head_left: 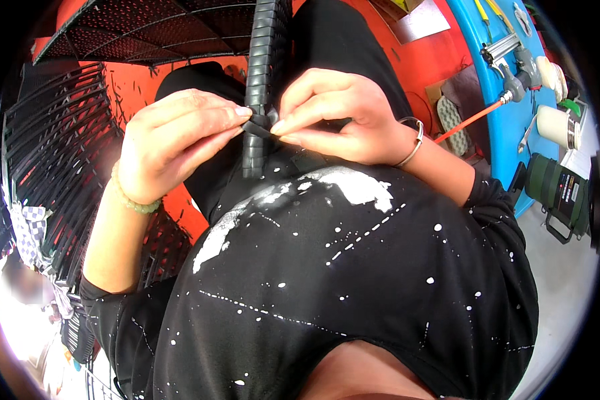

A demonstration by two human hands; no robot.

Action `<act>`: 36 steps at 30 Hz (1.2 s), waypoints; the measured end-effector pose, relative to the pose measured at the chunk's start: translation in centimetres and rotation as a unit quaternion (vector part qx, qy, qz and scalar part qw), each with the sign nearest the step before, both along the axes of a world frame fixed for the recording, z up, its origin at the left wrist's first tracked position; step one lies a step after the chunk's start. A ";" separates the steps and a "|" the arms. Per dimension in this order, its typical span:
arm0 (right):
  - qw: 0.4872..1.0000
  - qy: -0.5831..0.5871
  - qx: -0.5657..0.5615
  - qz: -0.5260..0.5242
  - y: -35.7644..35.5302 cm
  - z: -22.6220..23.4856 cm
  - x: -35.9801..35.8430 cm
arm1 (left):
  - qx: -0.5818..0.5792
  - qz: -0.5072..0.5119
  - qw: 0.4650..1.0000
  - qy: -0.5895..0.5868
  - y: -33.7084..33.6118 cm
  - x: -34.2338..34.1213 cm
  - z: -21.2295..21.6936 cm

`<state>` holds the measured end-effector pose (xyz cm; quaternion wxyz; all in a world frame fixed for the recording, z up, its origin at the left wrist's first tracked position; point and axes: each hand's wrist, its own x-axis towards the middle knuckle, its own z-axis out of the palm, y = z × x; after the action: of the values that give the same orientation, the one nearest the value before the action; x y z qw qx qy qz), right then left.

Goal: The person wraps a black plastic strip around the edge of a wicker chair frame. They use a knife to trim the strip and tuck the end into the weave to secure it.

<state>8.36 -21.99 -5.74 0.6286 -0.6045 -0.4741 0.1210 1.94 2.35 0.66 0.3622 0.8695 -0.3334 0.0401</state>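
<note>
At your far left a stack of black wire fan guards (53, 173) leans in curved, ribbed rows, with the orange floor (137, 87) showing through the gaps. Another round black mesh guard (160, 30) lies at the far top, its rim meeting the work.

Your left hand (170, 143) wears a pale green bead bracelet (132, 200); its thumb and forefinger are pinched shut on a small black strap end (259, 123). That strap sits at the centre, just in front of your chest, against a black ribbed rim band (263, 73) that runs away from you in stacked plastic-looking segments.

Your right hand (337, 117), with a thin metal bangle (413, 143) on the wrist, closes its fingertips on the same strap end from the other side, so both hands touch it. Your black shirt (353, 280), spattered with white paint, fills the near view and hides whatever lies below the hands.

To the right stands a blue bench edge (497, 133) carrying metal tools, an orange hose (470, 121), a white cup (553, 125) and a dark green flask (557, 190).
</note>
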 end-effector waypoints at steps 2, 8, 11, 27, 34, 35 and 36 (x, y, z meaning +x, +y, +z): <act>1.000 -0.003 0.002 0.004 0.1 -0.2 0.1 | 0.002 -0.005 1.000 0.003 0.0 0.1 0.1; 0.998 -0.022 -0.026 -0.047 0.4 0.5 -0.2 | 0.027 0.013 0.998 -0.055 -0.6 -0.2 0.3; 0.997 -0.030 -0.039 -0.063 0.4 0.5 -0.5 | 0.035 0.016 0.997 -0.063 -0.7 -0.4 0.4; 0.997 -0.063 -0.009 -0.042 -0.1 -0.1 -0.6 | 0.021 0.002 1.000 0.014 -0.2 -0.6 0.0; 0.995 -0.078 -0.011 -0.059 0.0 0.0 -0.7 | 0.000 0.083 0.994 0.067 -1.0 -1.6 -0.2; 0.995 -0.081 -0.009 -0.063 0.0 -0.1 -0.7 | 0.013 0.105 0.992 0.063 -1.3 -2.1 -0.1; 0.995 -0.078 -0.006 -0.065 0.0 -0.1 -0.7 | 0.026 0.128 0.990 0.059 -1.6 -2.7 -0.1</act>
<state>7.64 -21.98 -5.85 0.5924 -0.6456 -0.4807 0.0348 -0.78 0.72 0.58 0.3507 0.9148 -0.1985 0.0259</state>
